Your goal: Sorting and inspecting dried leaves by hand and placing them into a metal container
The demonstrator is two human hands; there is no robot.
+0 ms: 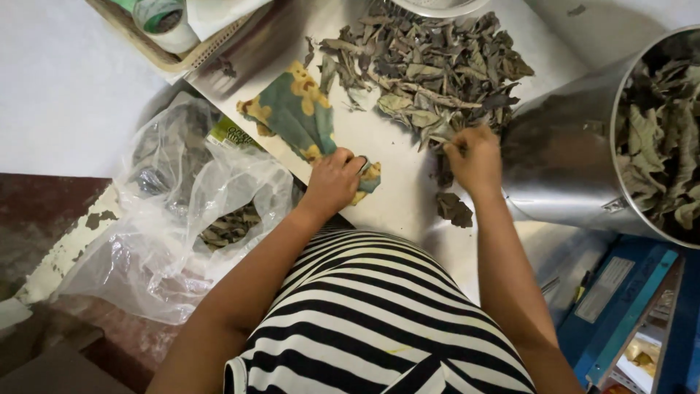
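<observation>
Your left hand is closed on the near end of the green-and-yellow cloth, left of the dried-leaf pile. Your right hand pinches leaves at the pile's near edge, just left of the steel pot.

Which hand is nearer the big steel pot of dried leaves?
Right. The right hand is in the leaf pile just beside the pot; the left hand rests on the patterned cloth, farther away.
</observation>
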